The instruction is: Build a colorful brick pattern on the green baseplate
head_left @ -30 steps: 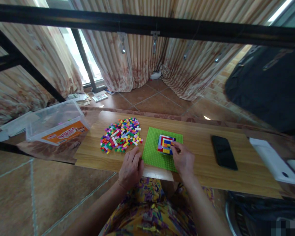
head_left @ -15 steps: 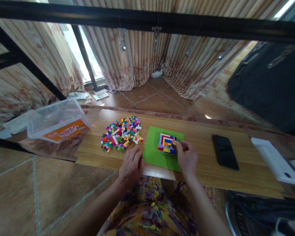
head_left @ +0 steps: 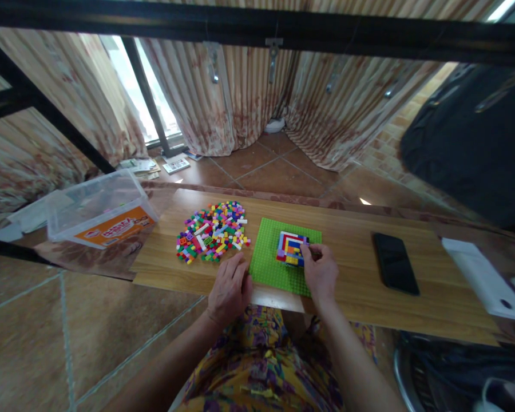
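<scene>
On the green baseplate (head_left: 266, 269) stands a small square build of toy bricks (head_left: 286, 246), with nested red, white, yellow and blue rows on top. My right hand (head_left: 321, 274) is at its right side, thumb and fingertips pinched together against the top right part. Whatever those fingers hold is hidden behind them. My left hand (head_left: 228, 286) rests on the table's front edge, just left of the baseplate, fingers loosely bent and holding nothing visible. Beyond it lies a pile of loose, mixed-colour toy bricks (head_left: 214, 232).
The wooden table (head_left: 352, 229) also bears a black phone (head_left: 395, 263) and a white object (head_left: 484, 277) at the right. A clear plastic box (head_left: 98, 200) with an orange label stands at the left. A black metal bar (head_left: 249, 28) crosses above.
My right hand has shifted slightly left, so its fingertips now cover the right part of the brick build. My left hand stays where it was.
</scene>
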`<state>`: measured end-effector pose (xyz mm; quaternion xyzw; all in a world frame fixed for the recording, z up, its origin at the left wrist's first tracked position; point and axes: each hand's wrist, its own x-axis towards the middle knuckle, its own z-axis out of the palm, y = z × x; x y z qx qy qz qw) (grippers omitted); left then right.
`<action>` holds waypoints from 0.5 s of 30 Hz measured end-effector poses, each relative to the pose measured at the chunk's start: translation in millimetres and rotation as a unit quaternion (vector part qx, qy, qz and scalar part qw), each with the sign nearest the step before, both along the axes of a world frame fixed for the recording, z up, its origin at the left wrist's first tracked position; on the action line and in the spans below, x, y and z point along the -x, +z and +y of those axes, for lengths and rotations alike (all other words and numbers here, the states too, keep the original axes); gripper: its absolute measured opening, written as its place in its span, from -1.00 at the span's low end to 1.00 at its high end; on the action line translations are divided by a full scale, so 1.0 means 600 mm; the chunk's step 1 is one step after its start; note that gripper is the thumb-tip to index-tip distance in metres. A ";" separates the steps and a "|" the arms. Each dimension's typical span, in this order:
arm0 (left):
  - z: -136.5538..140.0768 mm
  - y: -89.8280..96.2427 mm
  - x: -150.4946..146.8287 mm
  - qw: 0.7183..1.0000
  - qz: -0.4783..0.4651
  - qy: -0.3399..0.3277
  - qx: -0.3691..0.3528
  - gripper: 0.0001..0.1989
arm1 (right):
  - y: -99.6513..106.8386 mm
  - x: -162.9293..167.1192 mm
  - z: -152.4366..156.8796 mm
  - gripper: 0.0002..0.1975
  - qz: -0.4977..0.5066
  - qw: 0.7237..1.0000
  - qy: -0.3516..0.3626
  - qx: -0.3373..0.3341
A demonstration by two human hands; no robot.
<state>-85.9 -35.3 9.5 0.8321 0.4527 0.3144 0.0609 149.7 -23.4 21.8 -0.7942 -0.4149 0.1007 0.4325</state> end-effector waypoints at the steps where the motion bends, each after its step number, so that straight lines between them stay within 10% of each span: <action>1: 0.000 0.000 0.000 1.000 0.000 -0.001 0.002 -0.73 | 0.000 0.001 0.000 -0.58 0.001 1.000 0.001 0.000; 15: 0.008 -0.002 0.006 0.989 -0.125 0.063 0.039 -0.74 | -0.013 -0.022 0.004 -0.51 0.078 0.995 0.027 -0.050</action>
